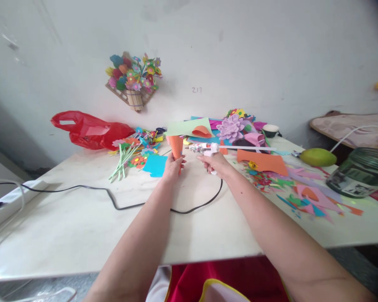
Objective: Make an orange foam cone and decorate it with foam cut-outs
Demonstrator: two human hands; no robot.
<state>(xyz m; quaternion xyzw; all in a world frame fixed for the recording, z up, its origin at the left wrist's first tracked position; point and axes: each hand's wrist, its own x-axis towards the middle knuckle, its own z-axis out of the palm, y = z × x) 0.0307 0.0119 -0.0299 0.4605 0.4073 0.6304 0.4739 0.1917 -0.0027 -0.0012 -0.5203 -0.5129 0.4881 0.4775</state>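
My left hand (174, 166) is closed around an orange piece of craft foam or paper (176, 147) that stands upright and looks curled. In my right hand (216, 163) is a white glue gun (207, 147), its nozzle pointing left toward the orange piece with a small gap between them. A long white glue stick (248, 147) sticks out of the gun's back to the right. The gun's black cord (204, 206) hangs below my right hand and runs left across the table. Blue sheets (156, 165) lie just left of my left hand.
A red plastic bag (96, 132), green stems (122, 159) and foam flowers lie at the back left. Coloured scraps (315, 201), an orange sheet (267, 162) and a glass jar (359, 172) are on the right. A power strip (15, 199) sits at the left edge.
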